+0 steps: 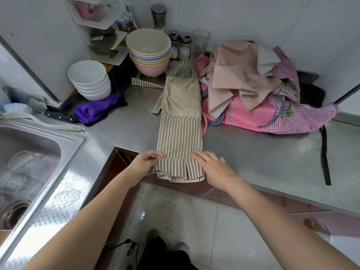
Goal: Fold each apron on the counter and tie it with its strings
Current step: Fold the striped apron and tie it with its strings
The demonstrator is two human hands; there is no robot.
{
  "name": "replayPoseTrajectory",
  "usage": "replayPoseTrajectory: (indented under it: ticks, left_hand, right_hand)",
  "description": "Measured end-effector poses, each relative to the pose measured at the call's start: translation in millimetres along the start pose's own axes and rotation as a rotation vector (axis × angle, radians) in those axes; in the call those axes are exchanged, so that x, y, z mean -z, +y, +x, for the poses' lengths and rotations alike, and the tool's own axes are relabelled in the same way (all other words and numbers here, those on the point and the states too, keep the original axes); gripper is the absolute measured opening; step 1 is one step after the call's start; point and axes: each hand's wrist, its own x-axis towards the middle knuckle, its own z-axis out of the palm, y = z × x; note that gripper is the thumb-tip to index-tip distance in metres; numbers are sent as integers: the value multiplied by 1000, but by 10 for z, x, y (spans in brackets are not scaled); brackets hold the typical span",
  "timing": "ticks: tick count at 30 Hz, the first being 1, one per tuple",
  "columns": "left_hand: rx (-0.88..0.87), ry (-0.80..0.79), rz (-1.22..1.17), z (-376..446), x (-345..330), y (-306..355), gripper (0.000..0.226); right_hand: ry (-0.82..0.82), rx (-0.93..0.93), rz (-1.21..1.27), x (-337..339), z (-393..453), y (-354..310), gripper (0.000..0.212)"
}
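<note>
1. The steel table (253, 152) runs in an L shape round the corner of the kitchen, with a sink (29, 152) set into its left arm.
2. A heap of unfolded aprons (253, 90) lies on the table to the right, beige cloth on top of pink checked cloth; a black strap (325, 158) trails from it over the table's front edge.
3. The striped apron (181, 121) lies on the table just left of that heap, folded lengthwise into a long narrow band. Its far end is near the bowls, and its near end hangs a little over the front edge. A plain beige panel shows on its upper half.
4. Its striped strings (146, 84) lie loose on the table to the left of the band.
5. A stack of coloured bowls (149, 53) and a stack of white bowls (89, 80) stand at the back left, with a purple cloth (97, 110) in front of the white ones.
6. The right hand (214, 168) rests flat on the near right corner of the striped apron, fingers straight, its grip released.
7. The left hand (145, 162) takes the near left edge of the striped apron, its grip pinching the fabric between thumb and fingers.
</note>
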Motion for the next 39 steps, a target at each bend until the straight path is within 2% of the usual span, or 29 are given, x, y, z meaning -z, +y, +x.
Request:
replayPoseTrajectory:
  ticks: [5,7,10,12,14,17,19,22,24,27,32,37,39]
  left_hand:
    - [109,29,-146,-45,-78,128,41]
    - [97,-7,-177,-75,-44,127,35]
    - [6,-37,-96,-102,-14,101,25]
    - [-38,40,0,-44,-22,95,20]
    - [-74,171,169,41,-31,100,16]
    - [-159,293,382,121,-72,166,12]
    - [-236,297,569,120,-79,234,16]
    - [-311,194,812,135,-18,253,23]
    - [-347,165,931,144,38,242,20]
    - [-410,98,1113,139,70,270,26]
    - [-522,20,1338,174,53,351,28]
    - [-651,19,1440,183,-31,414,24]
    - [-643,33,1432,187,-6,399,22]
  right_hand:
    - [58,37,-102,-112,13,79,91]
    - [115,33,-112,-139,35,58,85]
    - [168,29,-103,-148,94,19,82]
    - [161,27,-59,-124,108,38,72]
    - [133,-24,109,-65,127,73,55]
    - [135,-193,539,45,203,102,28]
    - [171,-284,706,107,255,93,21]
    - [258,-343,893,139,301,89,21]
    - [252,-305,838,134,298,81,25]
    - [175,-225,627,39,291,48,44]
    - [190,-122,401,-48,279,49,60]
    - [172,-58,294,-26,214,49,73]
    - [156,-16,227,-26,194,58,75]
